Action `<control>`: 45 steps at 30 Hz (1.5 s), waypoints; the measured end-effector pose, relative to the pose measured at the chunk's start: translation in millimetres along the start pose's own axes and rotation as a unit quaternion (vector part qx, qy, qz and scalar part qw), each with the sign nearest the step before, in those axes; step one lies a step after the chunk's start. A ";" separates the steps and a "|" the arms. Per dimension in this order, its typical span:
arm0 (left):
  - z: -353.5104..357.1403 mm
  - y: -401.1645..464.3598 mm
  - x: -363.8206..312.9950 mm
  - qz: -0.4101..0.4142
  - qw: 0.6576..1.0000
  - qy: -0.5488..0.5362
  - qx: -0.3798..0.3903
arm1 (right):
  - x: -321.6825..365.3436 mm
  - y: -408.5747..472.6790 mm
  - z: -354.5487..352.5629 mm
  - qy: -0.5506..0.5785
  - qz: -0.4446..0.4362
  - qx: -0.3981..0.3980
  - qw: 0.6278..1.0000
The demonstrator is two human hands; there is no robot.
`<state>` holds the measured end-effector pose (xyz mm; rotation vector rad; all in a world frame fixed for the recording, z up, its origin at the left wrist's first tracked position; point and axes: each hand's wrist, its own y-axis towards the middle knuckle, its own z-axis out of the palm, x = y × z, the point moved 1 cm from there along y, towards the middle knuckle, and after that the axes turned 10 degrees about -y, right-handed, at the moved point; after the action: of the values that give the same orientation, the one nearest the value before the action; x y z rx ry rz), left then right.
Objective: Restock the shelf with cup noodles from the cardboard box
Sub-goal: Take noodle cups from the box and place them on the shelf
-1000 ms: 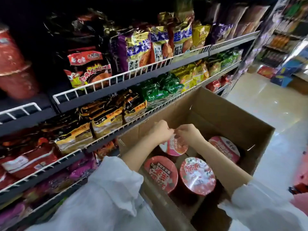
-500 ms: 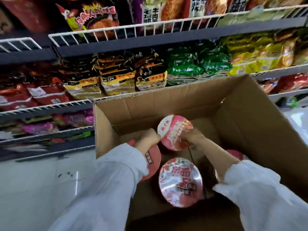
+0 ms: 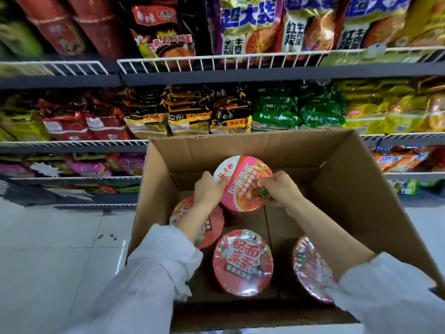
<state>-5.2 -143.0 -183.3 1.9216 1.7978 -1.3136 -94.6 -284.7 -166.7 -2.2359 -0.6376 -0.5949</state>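
Note:
An open cardboard box [image 3: 284,150] stands on the floor in front of the shelves. Inside it, I hold a pink-lidded cup noodle [image 3: 243,183] raised and tilted toward me. My left hand [image 3: 208,190] grips its left rim and my right hand [image 3: 280,188] grips its right rim. Three more cup noodles sit lower in the box: one [image 3: 212,227] partly under my left forearm, one [image 3: 243,262] in the middle, one [image 3: 310,268] partly hidden by my right sleeve.
Wire-fronted shelves [image 3: 216,60] behind the box are packed with bagged noodles. Red cup noodles [image 3: 72,25] stand on the top shelf at the left. White tiled floor [image 3: 60,237] lies to the left of the box.
Both hands have lifted the pink cup noodle higher in the box. The view has swung from along the aisle to face the shelves and moved closer.

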 end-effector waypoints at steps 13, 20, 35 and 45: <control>-44.2 -51.4 58.3 -0.237 0.927 -0.277 -0.086 | 27.2 -14.1 66.5 0.084 -0.057 0.143 0.984; -43.3 -64.1 61.2 -0.310 0.850 -0.424 -0.036 | 18.8 -19.9 93.4 0.186 0.028 0.318 0.929; -67.9 -99.2 3.6 -0.210 0.877 -0.432 0.016 | 29.9 -37.6 36.1 0.256 -0.049 0.263 0.929; -126.2 -139.4 -58.7 -0.075 0.907 -0.413 0.009 | 85.4 -104.1 -51.3 0.261 -0.187 0.222 0.921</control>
<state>-62.3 -66.1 -11.2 0.9579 1.4728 -1.8152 -102.4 -236.5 -31.1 -1.4510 -0.8229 -1.0719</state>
